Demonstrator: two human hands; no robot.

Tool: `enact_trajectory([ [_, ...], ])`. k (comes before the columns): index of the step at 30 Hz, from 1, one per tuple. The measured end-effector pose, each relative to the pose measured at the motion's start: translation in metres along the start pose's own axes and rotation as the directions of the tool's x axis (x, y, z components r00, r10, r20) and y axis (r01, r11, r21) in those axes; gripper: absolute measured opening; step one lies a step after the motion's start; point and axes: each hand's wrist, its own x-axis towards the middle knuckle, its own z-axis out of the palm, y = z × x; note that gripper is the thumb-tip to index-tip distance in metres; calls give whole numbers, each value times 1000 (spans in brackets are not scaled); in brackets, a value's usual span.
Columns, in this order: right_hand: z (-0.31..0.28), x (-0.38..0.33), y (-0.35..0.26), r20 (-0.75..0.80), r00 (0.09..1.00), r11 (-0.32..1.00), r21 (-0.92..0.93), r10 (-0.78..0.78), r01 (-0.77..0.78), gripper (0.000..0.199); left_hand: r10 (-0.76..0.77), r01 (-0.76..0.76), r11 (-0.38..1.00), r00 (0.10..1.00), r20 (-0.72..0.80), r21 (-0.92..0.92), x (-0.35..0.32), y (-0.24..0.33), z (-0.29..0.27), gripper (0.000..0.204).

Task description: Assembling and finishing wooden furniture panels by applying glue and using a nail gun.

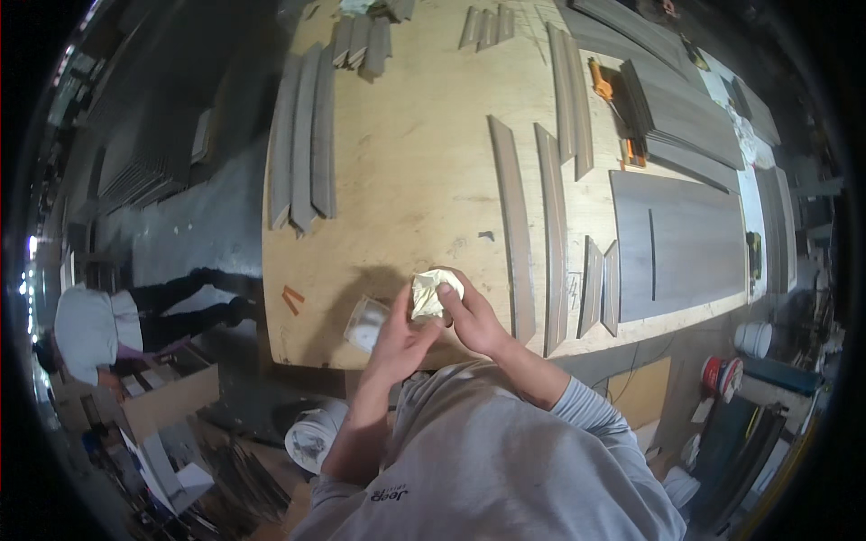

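At the near edge of the wooden worktable [406,162], my two hands hold a crumpled pale yellow wad, cloth or paper [429,294]. My left hand [399,343] closes round its left and lower side. On the other side my right hand [475,322] grips it, with the thumb pressed on top. A small whitish square tub [366,323] stands just left of my left hand, partly covered by shadow. Right of my hands lie long grey mitred strips [516,234] and short mitred pieces [591,284].
Grey strips [302,135] are grouped at the table's left. To the right are a grey panel [681,248], stacked boards [686,117] and an orange-handled tool [602,81]. Two orange slips [292,299] lie at the left edge. Another person [95,329] bends over a box [171,401] beyond the table's left.
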Motion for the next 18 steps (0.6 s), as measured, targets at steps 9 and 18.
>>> enact_trajectory([
  [9, -28, -13, 1, -319, 940, 977, -207, -120, 55, 46, -121, 121, 993, 987, 109, 2, 53, 22, 71, 34],
  [18, -41, -15, 6, -461, 838, 949, -253, -292, 191, 67, -31, 37, 999, 989, 146, -35, 65, 6, 104, 36],
])
